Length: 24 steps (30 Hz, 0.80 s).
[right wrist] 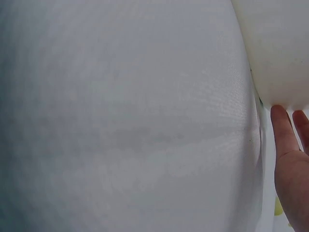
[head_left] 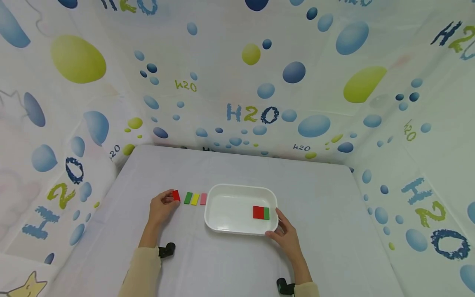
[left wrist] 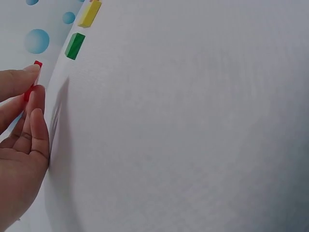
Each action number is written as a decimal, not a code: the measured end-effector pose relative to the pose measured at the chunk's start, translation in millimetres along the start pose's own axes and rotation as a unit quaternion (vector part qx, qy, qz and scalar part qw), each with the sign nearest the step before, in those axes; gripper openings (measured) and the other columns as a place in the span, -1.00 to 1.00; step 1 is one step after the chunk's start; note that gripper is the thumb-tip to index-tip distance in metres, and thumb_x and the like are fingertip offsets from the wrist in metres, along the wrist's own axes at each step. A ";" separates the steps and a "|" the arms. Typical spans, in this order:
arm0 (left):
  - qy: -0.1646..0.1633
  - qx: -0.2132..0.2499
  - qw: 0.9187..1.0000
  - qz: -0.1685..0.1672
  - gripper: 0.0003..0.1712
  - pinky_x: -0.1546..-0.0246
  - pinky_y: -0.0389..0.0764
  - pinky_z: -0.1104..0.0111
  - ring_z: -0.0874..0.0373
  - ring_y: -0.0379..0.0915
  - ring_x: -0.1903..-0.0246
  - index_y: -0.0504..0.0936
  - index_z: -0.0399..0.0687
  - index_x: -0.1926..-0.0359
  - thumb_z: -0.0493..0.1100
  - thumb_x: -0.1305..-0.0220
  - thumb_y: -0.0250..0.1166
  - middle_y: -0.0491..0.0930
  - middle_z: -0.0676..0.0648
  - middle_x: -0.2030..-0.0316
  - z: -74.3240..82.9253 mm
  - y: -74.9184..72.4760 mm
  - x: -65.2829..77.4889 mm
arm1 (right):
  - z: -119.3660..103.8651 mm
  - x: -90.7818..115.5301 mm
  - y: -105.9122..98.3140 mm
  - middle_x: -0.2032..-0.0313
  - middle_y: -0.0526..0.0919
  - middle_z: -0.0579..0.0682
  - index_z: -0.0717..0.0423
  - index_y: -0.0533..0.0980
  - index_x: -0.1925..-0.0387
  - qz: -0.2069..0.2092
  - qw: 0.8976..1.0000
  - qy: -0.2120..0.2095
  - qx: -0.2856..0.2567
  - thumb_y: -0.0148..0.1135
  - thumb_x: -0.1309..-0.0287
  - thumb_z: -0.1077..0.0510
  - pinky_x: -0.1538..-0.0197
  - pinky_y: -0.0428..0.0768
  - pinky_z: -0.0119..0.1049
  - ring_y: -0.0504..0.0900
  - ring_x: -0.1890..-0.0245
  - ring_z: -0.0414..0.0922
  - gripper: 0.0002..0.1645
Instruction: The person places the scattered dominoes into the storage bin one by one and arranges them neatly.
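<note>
My left hand [head_left: 161,208] pinches a small red block [head_left: 176,195] between thumb and fingertips. In the left wrist view that red block [left wrist: 37,63] is held on edge, partly covered by the fingers. Just right of it, a green block [head_left: 188,198], a yellow block [head_left: 195,199] and a pink block [head_left: 203,199] lie in a row on the cloth. A white tray [head_left: 233,229] stands beside the pink one. My right hand [head_left: 285,236] grips its near right corner, thumb at the front rim and fingers along the right side.
Inside the tray, toward its right end, a red piece [head_left: 258,212] lies against a green piece [head_left: 266,213]. White cloth [head_left: 230,264] covers the table. Patterned curtains [head_left: 222,62] rise behind it and at both sides. A black wrist mount [head_left: 168,250] sits on the left forearm.
</note>
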<state>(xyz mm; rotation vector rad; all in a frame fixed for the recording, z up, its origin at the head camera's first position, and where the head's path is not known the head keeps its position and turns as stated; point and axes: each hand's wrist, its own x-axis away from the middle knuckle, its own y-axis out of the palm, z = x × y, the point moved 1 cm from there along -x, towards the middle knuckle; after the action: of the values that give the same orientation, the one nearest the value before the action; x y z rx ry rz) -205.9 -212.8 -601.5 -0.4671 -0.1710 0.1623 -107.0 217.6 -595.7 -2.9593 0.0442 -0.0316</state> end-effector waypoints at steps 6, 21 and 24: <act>-0.002 0.015 1.000 0.004 -0.39 0.25 0.35 0.78 -0.06 0.45 0.01 0.41 -0.23 -0.32 -0.27 -0.25 0.29 0.51 -0.29 -0.10 5.9 -1.9 1.1 | -0.4 -0.6 0.6 -0.43 0.26 0.17 -0.01 0.23 -0.44 0.002 1.000 -0.005 0.005 0.50 0.10 0.33 -0.09 0.55 -0.30 0.37 -0.31 0.23 0.06; 0.064 0.067 0.995 0.025 -0.39 0.22 0.39 0.79 0.17 0.44 0.13 0.46 -0.18 -0.29 -0.31 -0.21 0.35 0.55 -0.24 -0.08 59.0 -1.9 5.8 | 0.2 0.1 1.3 -0.41 0.26 0.23 0.07 0.25 -0.43 0.008 1.000 -0.026 0.014 0.51 0.12 0.34 -0.07 0.56 -0.35 0.37 -0.30 0.28 0.04; 0.084 0.073 0.994 0.018 -0.41 0.22 0.40 0.77 0.12 0.45 0.12 0.48 -0.19 -0.28 -0.32 -0.20 0.35 0.55 -0.25 -0.07 71.3 0.6 8.2 | 0.4 0.1 1.0 -0.41 0.26 0.22 0.05 0.25 -0.43 0.008 1.000 -0.023 0.013 0.50 0.11 0.33 -0.08 0.56 -0.34 0.37 -0.30 0.27 0.04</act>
<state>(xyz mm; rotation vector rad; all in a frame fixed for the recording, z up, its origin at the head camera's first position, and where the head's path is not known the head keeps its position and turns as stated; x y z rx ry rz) -212.3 -179.8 -538.2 -0.3363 0.0135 0.1680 -106.9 216.6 -596.3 -2.9318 0.0614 0.0368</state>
